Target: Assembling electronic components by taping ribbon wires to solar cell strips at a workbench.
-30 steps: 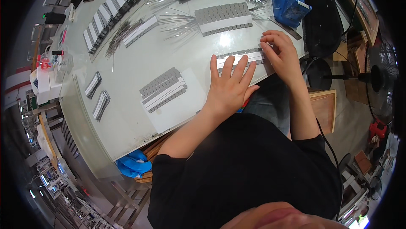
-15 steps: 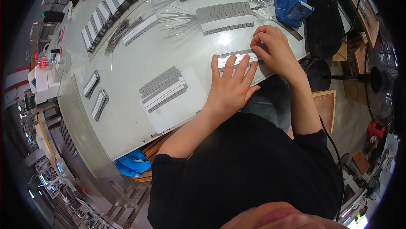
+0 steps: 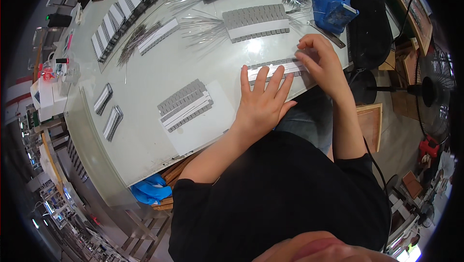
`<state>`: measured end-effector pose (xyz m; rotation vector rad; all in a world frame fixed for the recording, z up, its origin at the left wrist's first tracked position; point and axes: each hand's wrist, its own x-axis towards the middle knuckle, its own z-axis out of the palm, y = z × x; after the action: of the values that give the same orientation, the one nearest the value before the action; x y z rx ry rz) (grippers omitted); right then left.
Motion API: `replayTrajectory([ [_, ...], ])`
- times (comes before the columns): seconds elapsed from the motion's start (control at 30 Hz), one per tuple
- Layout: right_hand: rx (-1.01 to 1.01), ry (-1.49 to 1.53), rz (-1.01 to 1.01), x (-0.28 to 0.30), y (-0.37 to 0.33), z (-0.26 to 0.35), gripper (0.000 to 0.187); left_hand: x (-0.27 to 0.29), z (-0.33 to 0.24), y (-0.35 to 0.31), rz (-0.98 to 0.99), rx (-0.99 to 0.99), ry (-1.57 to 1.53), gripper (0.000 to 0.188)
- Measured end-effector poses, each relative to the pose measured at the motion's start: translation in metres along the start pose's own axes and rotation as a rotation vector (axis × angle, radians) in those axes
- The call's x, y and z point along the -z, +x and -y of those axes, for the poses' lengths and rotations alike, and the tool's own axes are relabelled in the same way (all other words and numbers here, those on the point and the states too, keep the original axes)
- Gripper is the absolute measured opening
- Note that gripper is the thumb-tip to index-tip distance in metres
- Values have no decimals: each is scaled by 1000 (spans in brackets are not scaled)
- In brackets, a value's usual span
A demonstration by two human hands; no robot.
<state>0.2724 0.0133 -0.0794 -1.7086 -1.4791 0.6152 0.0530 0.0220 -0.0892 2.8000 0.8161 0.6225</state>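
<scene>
Strip (image 3: 296, 67), by glossy table's (image 3: 140, 126) edge at centre right, is partly covered by splayed left hand (image 3: 262, 105); right hand (image 3: 325, 64) half-curled, hold unclear.

The person's left hand (image 3: 260, 105) lies near the centre of the frame, palm down, its four fingers (image 3: 260, 80) fanned apart and pointing toward the top, the thumb (image 3: 288, 108) angled out to the right. The left forearm (image 3: 215, 156) slants up to it from the lower left, the wrist nearly straight. Right of centre, the right hand (image 3: 323, 66) tilts leftward above an almost upright right forearm (image 3: 346, 129), fingers curled, thumb near the index fingertip; whether they meet is unclear.
</scene>
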Motion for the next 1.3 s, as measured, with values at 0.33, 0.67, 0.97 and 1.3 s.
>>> replayTrajectory([
  [0.33,133,-306,-126,-16,-13,3,39,1,0,4,50,10,56,61],
  [0.67,400,267,-606,45,-50,16,30,5,-4,3,63,-7,50,57],
  [0.97,422,458,-660,68,-89,5,16,5,-1,3,-60,-33,-126,45],
  [1.3,145,402,45,19,-281,-112,9,3,-40,45,-132,-158,-394,24],
])
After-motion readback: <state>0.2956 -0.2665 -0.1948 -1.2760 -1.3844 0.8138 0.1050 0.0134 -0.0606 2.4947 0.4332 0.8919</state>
